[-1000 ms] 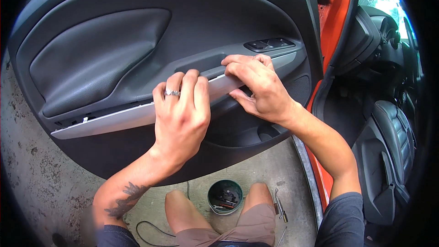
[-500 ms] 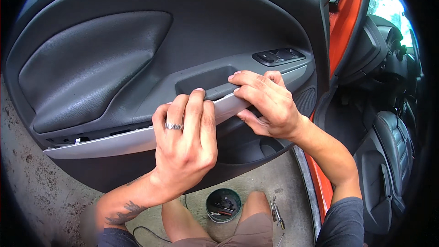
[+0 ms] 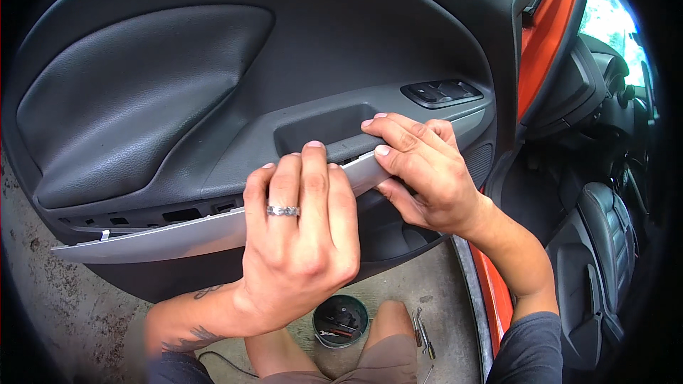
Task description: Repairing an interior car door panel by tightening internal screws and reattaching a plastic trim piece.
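A long silver-grey door trim strip (image 3: 163, 240) runs along the armrest's lower edge on a dark car door panel (image 3: 370, 35). Its left end stands off the panel, leaving a gap with slots and a clip in sight. My left hand (image 3: 302, 242), with a ring on one finger, is closed over the strip's middle, fingertips at the armrest lip. To its right, my right hand (image 3: 427, 171) grips the strip between thumb below and fingers above, fingertips on the edge of the pull pocket (image 3: 313, 128). Toward the window switches (image 3: 441, 92), the strip still lies against the panel.
Between my knees on the concrete ground stands a dark bucket (image 3: 366, 320) with tools inside. A few slim hand tools (image 3: 425, 334) lie to its right. The orange door frame (image 3: 548, 50) and a black car seat (image 3: 608, 227) are at the right.
The strip's left end has come farther away from the panel, down and outward, widening the gap. Both hands keep their hold; my left hand has shifted slightly with the strip.
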`<state>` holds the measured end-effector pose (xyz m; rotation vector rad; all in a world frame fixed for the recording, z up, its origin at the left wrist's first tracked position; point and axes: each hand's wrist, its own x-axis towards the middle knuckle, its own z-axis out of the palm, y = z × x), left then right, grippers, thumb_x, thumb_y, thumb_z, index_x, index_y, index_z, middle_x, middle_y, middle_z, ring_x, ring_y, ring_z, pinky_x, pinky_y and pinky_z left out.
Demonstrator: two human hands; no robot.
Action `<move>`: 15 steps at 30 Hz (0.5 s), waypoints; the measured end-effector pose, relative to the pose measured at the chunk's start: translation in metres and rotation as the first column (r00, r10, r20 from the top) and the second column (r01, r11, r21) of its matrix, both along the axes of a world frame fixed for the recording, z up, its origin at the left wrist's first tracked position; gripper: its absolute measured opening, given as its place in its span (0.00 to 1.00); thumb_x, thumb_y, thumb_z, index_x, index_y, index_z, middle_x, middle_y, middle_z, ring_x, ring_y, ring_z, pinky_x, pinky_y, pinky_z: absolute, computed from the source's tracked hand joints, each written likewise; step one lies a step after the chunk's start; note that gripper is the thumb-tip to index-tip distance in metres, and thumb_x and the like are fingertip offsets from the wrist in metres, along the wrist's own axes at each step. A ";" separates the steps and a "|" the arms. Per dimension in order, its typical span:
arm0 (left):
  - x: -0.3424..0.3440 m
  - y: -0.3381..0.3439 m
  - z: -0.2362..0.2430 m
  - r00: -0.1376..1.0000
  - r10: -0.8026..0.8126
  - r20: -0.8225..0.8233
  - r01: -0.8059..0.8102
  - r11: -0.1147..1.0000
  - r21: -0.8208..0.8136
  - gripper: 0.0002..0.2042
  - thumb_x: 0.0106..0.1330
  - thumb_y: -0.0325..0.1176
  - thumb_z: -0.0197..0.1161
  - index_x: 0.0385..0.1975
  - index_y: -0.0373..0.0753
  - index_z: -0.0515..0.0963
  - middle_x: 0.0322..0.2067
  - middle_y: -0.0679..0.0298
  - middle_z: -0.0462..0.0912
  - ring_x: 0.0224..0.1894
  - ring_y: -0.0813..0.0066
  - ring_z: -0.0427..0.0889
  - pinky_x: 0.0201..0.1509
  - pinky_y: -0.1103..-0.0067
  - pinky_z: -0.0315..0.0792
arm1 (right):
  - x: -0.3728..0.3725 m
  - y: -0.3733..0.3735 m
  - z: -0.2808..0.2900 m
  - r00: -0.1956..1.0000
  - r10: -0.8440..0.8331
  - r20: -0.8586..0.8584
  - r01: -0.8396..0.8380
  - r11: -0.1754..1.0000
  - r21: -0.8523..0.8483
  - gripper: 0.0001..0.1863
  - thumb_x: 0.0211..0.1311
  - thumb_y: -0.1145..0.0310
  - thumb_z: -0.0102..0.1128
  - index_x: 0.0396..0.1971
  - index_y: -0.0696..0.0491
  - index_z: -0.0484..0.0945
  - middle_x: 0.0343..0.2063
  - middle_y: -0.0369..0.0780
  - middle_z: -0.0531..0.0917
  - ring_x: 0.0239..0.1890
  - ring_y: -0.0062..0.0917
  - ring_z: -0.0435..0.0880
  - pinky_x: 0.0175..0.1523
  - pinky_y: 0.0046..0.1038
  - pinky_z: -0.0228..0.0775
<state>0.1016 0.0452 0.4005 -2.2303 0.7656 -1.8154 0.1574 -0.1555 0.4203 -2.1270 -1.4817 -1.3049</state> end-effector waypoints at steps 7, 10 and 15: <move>0.007 0.006 -0.006 1.000 -0.004 0.018 0.003 0.998 0.063 0.10 0.48 0.26 0.62 0.29 0.26 0.80 0.38 0.43 0.81 0.39 0.59 0.78 0.42 0.63 0.72 | -0.005 0.003 0.043 0.873 -0.011 -0.487 -0.013 0.999 -0.046 0.19 0.57 0.70 0.66 0.47 0.53 0.73 0.42 0.43 0.84 0.48 0.36 0.81 0.54 0.35 0.57; 0.005 0.007 -0.004 1.000 -0.031 -0.003 0.031 0.998 0.061 0.09 0.48 0.27 0.62 0.27 0.28 0.79 0.38 0.45 0.80 0.39 0.60 0.77 0.41 0.63 0.72 | 0.005 0.006 0.052 0.879 -0.133 -0.459 0.014 0.967 -0.254 0.20 0.50 0.75 0.66 0.46 0.58 0.80 0.37 0.47 0.86 0.39 0.36 0.84 0.51 0.32 0.68; -0.004 0.011 0.038 0.861 -0.156 -0.484 0.076 0.981 -0.180 0.12 0.54 0.28 0.69 0.35 0.31 0.75 0.36 0.52 0.80 0.39 0.53 0.77 0.41 0.66 0.70 | -0.002 0.021 0.084 0.622 -0.234 -0.747 0.033 0.961 -0.274 0.17 0.53 0.71 0.68 0.42 0.63 0.84 0.35 0.53 0.85 0.41 0.40 0.86 0.48 0.34 0.76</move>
